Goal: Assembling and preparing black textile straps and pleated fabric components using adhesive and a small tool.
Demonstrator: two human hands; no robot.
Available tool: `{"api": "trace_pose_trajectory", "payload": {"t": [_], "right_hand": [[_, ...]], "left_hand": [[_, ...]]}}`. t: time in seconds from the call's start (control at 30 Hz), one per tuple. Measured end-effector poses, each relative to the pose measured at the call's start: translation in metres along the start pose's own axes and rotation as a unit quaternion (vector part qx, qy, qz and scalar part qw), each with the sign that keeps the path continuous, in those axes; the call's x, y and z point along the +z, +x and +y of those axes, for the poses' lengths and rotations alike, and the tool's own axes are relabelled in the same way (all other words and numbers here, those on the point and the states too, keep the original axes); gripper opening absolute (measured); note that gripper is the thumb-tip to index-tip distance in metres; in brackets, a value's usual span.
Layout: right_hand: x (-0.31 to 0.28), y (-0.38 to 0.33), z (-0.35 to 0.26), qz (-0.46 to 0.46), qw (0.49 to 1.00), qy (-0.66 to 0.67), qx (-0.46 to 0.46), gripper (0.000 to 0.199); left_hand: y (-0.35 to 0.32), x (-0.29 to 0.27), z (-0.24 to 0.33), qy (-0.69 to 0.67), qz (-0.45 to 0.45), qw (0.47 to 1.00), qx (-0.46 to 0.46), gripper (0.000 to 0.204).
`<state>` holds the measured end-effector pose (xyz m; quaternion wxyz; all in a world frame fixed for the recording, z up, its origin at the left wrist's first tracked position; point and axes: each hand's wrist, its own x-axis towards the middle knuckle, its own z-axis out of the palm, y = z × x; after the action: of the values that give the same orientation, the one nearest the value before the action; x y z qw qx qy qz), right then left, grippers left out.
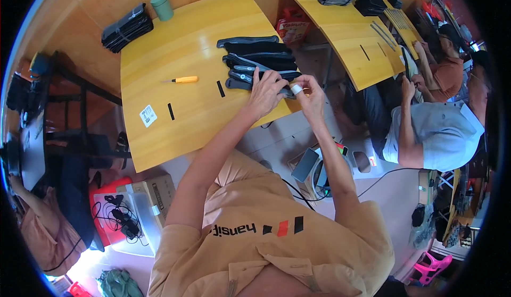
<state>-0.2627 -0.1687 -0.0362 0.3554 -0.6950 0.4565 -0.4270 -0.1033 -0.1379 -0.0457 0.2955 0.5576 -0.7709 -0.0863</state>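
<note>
Tan shirt at bottom centre of frame, nearest the camera, forearms reaching up toward mid-frame. Left hand laid flat, fingers spread, pressing on dark grey parts piled at right edge of yellow table, centre frame. Right hand just beside it, fingertips pressed together on the pile's overhanging end, near something small and white; whether pinching a part or a white tag, cannot tell. Pile made of long, flat, dark pieces, overlapping, some tilted, near end hanging past table edge.

Outward from there: two short black strips lying loose left of pile; orange-handled tool further left; white label toward lower left of tabletop. Green cup and black bundle at upper left. Second yellow table upper right, more dark parts on it. Seated person in grey shirt at right edge, another behind. Boxes and cables on floor, lower left.

Likely risk: overhanging pieces sliding off table edge if left hand's pressure eases. Loose strips easily brushed away by a forearm.
</note>
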Motion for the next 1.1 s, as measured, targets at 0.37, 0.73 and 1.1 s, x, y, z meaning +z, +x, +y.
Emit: {"api": "trace_pose_trajectory", "payload": {"t": [0.37, 0.73, 1.1], "right_hand": [[-0.007, 0.023, 0.003, -0.157, 0.947, -0.233, -0.155, 0.087], [0.004, 0.014, 0.017, -0.068, 0.991, -0.090, -0.078, 0.024], [0.000, 0.005, 0.050, -0.069, 0.996, 0.037, -0.030, 0.021]], "left_hand": [[0.006, 0.007, 0.002, -0.042, 0.030, 0.998, -0.047, 0.034], [0.012, 0.006, -0.001, -0.095, 0.029, 0.989, -0.109, 0.028], [0.034, -0.023, -0.036, -0.200, 0.181, 0.933, -0.237, 0.029]]}}
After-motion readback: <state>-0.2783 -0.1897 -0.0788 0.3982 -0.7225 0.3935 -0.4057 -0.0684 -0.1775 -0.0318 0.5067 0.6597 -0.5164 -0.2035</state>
